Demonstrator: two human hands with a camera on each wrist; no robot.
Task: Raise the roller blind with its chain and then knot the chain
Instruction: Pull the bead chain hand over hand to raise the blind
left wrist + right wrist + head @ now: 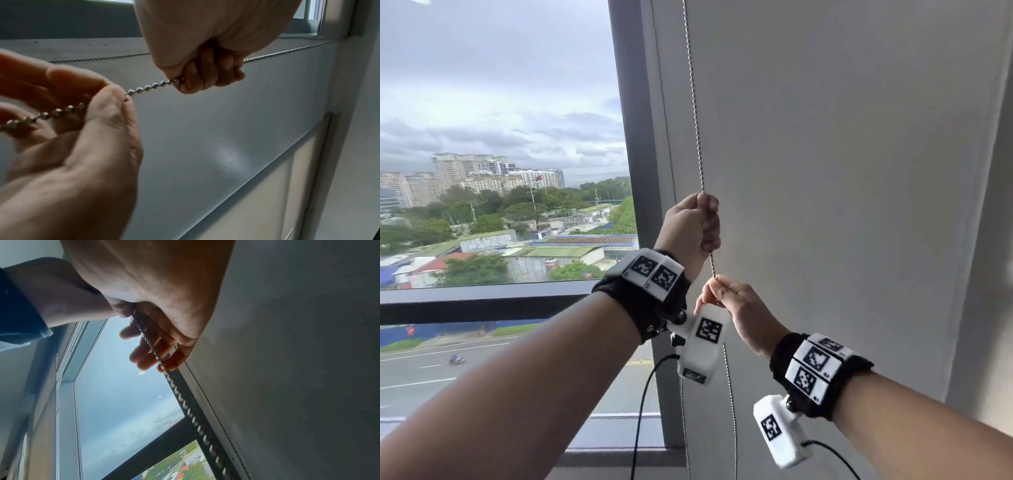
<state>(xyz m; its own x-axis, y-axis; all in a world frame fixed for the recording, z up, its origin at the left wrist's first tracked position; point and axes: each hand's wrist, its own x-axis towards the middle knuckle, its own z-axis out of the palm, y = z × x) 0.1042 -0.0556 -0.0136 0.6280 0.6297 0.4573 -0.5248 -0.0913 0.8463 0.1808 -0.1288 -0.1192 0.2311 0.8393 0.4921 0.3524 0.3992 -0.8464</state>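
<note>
A grey roller blind [842, 171] hangs lowered over the right-hand pane; its bottom edge is out of view. Its metal bead chain [697, 113] runs straight down in front of the blind's left side. My left hand [698, 219] grips the chain in a fist. Just below, my right hand [726, 294] pinches the same strand between thumb and fingertips. The left wrist view shows the chain [150, 86] taut between the left fist [205, 73] and the right hand's pinch [111, 97]. Seen from the right wrist, the chain [185, 402] leaves the right hand [156, 321] and hangs free.
A dark window frame post [635, 137] stands just left of the blind, with an uncovered pane [500, 137] beyond it. A second chain strand [683, 411] hangs along the blind's left edge. A pale wall [983, 274] borders the blind on the right.
</note>
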